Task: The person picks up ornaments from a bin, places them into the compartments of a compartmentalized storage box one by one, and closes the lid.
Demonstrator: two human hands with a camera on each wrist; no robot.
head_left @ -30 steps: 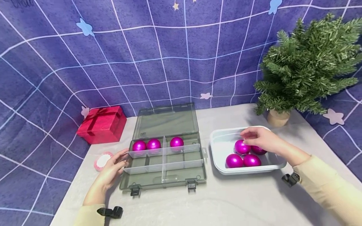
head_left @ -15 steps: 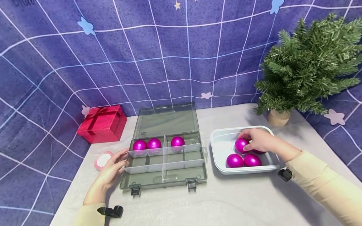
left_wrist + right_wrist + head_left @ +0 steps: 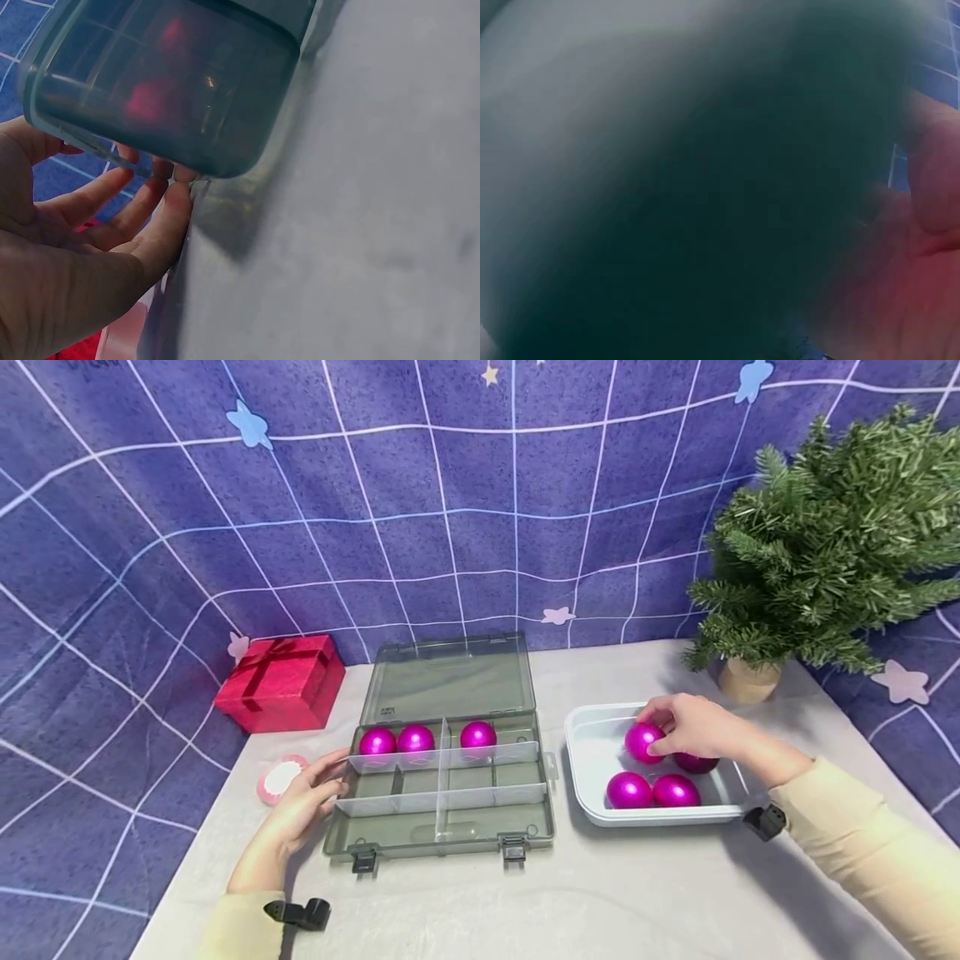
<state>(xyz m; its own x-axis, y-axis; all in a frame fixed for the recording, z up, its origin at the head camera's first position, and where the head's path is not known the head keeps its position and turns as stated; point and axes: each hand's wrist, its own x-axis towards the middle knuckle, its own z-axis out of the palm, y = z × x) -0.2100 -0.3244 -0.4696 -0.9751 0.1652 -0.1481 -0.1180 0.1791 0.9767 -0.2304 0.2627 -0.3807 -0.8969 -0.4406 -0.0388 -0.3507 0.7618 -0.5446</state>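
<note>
In the head view, my right hand [image 3: 693, 727] pinches a shiny magenta Christmas ball [image 3: 643, 742] between thumb and fingers, inside the white tray [image 3: 581, 768]. Two more magenta balls [image 3: 630, 791] lie in front of it, and a darker one [image 3: 696, 763] sits partly under the hand. Fingers of my left hand [image 3: 303, 802] rest loosely at the left side of the grey see-through divided box [image 3: 390, 837]. In the left wrist view, those fingertips [image 3: 176, 199] meet the box's edge [image 3: 217, 161]. A blurred dark shape covers most of the right wrist view.
Three magenta balls [image 3: 416, 742] sit in the box's back row; its lid [image 3: 453, 681] lies open behind. A red gift box [image 3: 285, 683] and a pink-and-white round item [image 3: 282, 778] stand left. A small artificial fir tree [image 3: 810, 543] rises behind the tray.
My right hand, over the ball a second ago, has taken it between thumb and fingers. My left hand stays at the box. The head view has shifted slightly.
</note>
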